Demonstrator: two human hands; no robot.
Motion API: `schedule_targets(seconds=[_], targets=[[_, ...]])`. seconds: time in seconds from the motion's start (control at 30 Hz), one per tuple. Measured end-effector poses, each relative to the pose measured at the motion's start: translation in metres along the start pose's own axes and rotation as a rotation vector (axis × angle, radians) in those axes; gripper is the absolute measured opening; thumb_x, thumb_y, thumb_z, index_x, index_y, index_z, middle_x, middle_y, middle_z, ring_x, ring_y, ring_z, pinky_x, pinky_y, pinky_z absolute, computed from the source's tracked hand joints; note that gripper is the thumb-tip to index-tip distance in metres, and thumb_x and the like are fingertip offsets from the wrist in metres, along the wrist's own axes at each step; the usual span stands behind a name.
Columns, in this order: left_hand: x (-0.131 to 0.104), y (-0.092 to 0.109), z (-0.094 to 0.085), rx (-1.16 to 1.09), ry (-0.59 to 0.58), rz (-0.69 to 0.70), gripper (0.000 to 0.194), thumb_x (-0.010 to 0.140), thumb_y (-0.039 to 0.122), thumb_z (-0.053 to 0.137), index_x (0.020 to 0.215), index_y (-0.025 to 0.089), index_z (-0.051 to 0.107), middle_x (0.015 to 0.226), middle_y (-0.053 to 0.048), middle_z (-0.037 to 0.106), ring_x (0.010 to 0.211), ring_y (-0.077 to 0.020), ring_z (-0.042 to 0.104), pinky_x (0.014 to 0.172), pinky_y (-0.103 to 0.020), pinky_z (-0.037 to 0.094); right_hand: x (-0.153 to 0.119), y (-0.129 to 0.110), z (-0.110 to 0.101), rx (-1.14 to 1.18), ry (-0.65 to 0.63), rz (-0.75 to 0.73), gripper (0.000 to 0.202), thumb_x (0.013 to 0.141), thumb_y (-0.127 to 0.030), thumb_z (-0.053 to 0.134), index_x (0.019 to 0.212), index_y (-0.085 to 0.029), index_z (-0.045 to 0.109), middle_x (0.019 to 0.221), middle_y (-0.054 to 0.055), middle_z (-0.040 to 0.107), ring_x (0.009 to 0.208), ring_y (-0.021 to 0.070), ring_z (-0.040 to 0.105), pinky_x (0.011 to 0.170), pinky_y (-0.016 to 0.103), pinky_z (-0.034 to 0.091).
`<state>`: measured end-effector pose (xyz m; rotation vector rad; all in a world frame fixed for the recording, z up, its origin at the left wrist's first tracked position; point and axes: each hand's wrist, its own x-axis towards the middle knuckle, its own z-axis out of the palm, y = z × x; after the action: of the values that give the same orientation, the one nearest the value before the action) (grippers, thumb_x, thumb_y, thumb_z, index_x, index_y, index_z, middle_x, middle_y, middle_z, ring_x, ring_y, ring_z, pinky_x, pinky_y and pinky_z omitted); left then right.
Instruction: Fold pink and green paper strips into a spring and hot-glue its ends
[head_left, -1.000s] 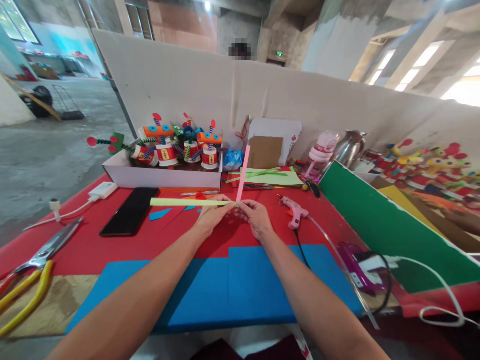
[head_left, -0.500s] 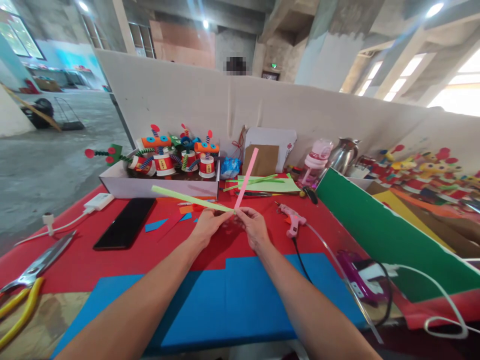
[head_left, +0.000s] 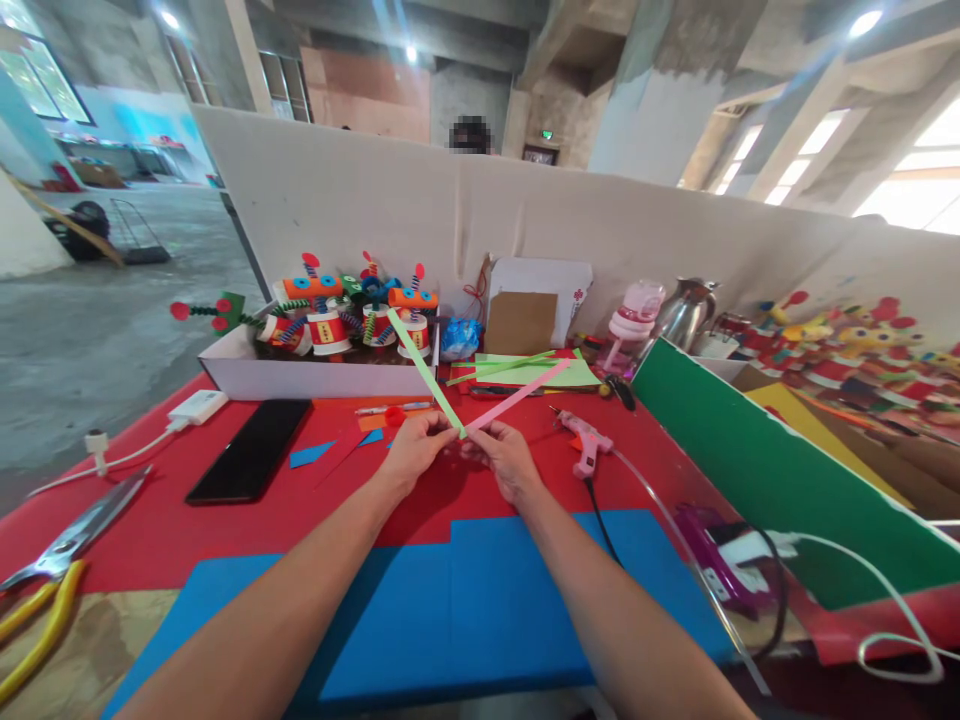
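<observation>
Left hand (head_left: 418,448) and right hand (head_left: 506,455) each closed in a fingertip grip at the joined lower ends of a green strip (head_left: 426,372) and a pink strip (head_left: 519,394), held above the red-covered desk (head_left: 416,505). Strips diverge upward in a V, green leaning left, pink right; the glue gun (head_left: 586,440) lies just right of the right hand.

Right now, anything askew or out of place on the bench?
One paper cup in the white box looks askew: it's tipped over, while the adjacent red-and-white cup stands upright. A green paper head also juts past the box's left end. No spill visible.
</observation>
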<state>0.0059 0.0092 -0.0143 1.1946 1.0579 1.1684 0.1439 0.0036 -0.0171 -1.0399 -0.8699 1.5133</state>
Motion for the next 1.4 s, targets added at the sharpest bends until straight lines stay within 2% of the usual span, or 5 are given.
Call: schedule_targets(seconds=[0.27,0.67,0.9,1.13,1.4], targets=[[-0.001,0.000,0.005,-0.083,-0.035,-0.054,0.034,0.059,0.042,0.075,0.073,0.014,0.063,0.066,-0.001,0.063,0.056,-0.0100,0.052,0.055,-0.023,0.041,0.005,0.007,0.001,0.000,0.126,-0.145,0.032,0.051,-0.039,0.081,0.063,-0.016,0.063,0.057,0.001,0.067,0.051,0.0140,0.062,0.053,0.025,0.051],[-0.002,-0.003,0.006,-0.124,0.027,-0.053,0.030,0.058,0.040,0.075,0.061,0.014,0.060,0.055,-0.001,0.058,0.048,-0.0093,0.047,0.046,-0.022,0.040,0.003,0.007,0.002,-0.053,0.044,-0.148,0.026,0.055,-0.034,0.078,0.071,-0.016,0.068,0.058,0.000,0.067,0.055,0.0133,0.061,0.061,0.027,0.051],[-0.001,0.000,0.004,-0.069,0.032,-0.043,0.027,0.056,0.037,0.075,0.057,0.014,0.061,0.049,0.001,0.055,0.046,-0.0081,0.044,0.047,-0.022,0.035,0.003,0.004,-0.002,-0.265,0.024,-0.250,0.016,0.063,-0.033,0.072,0.063,-0.017,0.068,0.057,0.001,0.067,0.057,0.0146,0.060,0.062,0.027,0.048],[-0.001,0.000,0.004,-0.180,0.050,-0.079,0.026,0.052,0.033,0.077,0.060,0.014,0.062,0.051,0.000,0.058,0.047,-0.0084,0.046,0.049,-0.023,0.035,0.011,0.008,-0.009,0.022,-0.014,-0.072,0.022,0.053,-0.028,0.078,0.066,-0.018,0.064,0.063,-0.002,0.066,0.058,0.0114,0.060,0.064,0.027,0.050],[-0.002,0.002,0.005,-0.142,0.023,-0.078,0.023,0.055,0.033,0.076,0.059,0.013,0.063,0.052,0.000,0.060,0.047,-0.0079,0.046,0.049,-0.022,0.035,0.009,0.009,-0.008,0.069,-0.104,-0.015,0.035,0.049,-0.037,0.084,0.070,-0.016,0.067,0.060,-0.001,0.066,0.057,0.0109,0.060,0.067,0.027,0.052]])
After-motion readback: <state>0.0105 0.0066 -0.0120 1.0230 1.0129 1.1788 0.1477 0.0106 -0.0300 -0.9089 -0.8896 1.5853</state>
